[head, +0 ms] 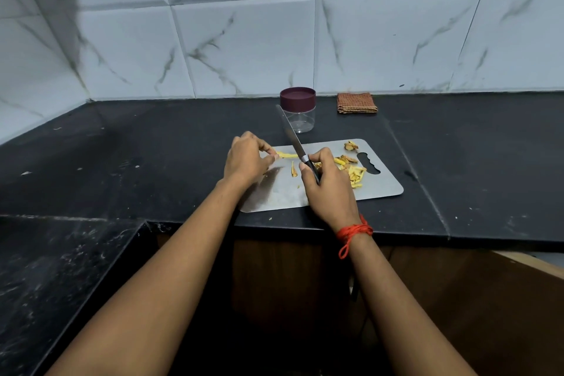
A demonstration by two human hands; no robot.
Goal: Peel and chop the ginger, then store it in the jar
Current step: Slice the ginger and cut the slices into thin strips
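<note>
A steel cutting board (381, 186) lies on the black counter. My left hand (245, 159) pinches a yellow strip of peeled ginger (288, 155) at the board's left end. My right hand (328, 189) grips the black handle of a knife (291, 134), whose blade points away toward the jar, raised above the strip. Cut ginger sticks (355, 176) and brown peel scraps (351, 146) lie on the board's right part. One small piece (294, 170) sits mid-board. The clear jar (298, 115) with a maroon lid stands closed behind the board.
A folded orange checked cloth (357, 103) lies by the tiled wall, right of the jar. The black counter (152, 147) runs left into a corner and down a side wing at the lower left. Its front edge passes just below the board.
</note>
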